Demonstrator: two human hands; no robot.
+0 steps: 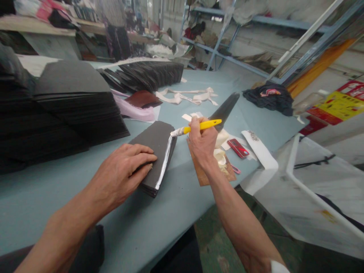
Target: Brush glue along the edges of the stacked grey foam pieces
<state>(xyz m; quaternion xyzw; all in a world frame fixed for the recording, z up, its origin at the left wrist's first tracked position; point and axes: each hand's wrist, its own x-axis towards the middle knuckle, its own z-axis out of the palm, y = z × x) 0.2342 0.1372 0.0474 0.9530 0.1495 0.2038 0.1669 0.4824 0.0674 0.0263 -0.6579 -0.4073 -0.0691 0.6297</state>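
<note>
A small stack of dark grey cut pieces (158, 142) lies on the light blue table (142, 227) in front of me, with a white glue-coated edge along its right side. My left hand (125, 172) lies flat on top of the stack, fingers stretched out and pressing it down. My right hand (202, 142) is closed round a yellow-handled brush (199, 126), whose whitish bristle end touches the stack's right edge. Below my right hand lies a brown board (204, 176).
Tall piles of dark sheets (71, 110) fill the left, and fanned rows of black pieces (148, 76) lie further back. White strips (184, 95), a dark red piece (142, 98), a red phone-like object (238, 148), a black cloth bundle (269, 98) and a white frame (313, 189) sit nearby.
</note>
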